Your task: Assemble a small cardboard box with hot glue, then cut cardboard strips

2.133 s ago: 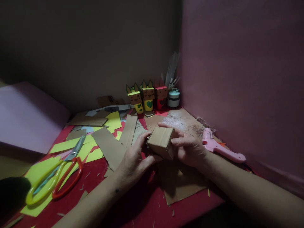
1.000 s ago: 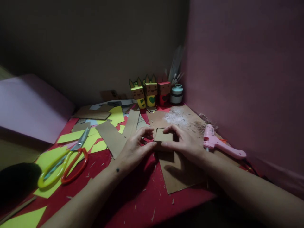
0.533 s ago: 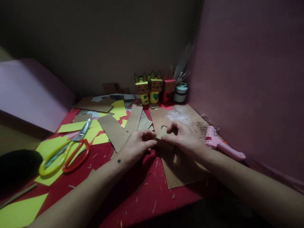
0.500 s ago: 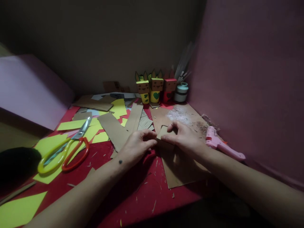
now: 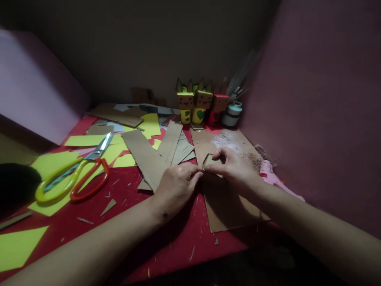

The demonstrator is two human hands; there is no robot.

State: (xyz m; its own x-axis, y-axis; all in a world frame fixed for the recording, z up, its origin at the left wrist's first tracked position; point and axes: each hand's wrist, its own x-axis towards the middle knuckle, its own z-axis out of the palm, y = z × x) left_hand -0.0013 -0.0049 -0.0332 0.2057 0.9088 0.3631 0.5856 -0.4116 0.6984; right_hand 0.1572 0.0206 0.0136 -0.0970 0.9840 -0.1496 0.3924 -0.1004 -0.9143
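Note:
A small folded piece of cardboard is between my hands, over a larger brown cardboard sheet. My right hand grips it from the right, with thumb and fingers on its face. From the left, my left hand pinches at its left corner, thumb and forefinger pressed together. The two hands' fingertips nearly meet there. Long cardboard strips lie just beyond my left hand.
Scissors with yellow and red handles lie on yellow paper at left. A pink glue gun rests at right. Box-headed figures and a blue-grey pot stand behind on the red table.
My left hand has moved in and closed its fingertips on the small piece's left corner. The view has shifted slightly, with the figures now farther right.

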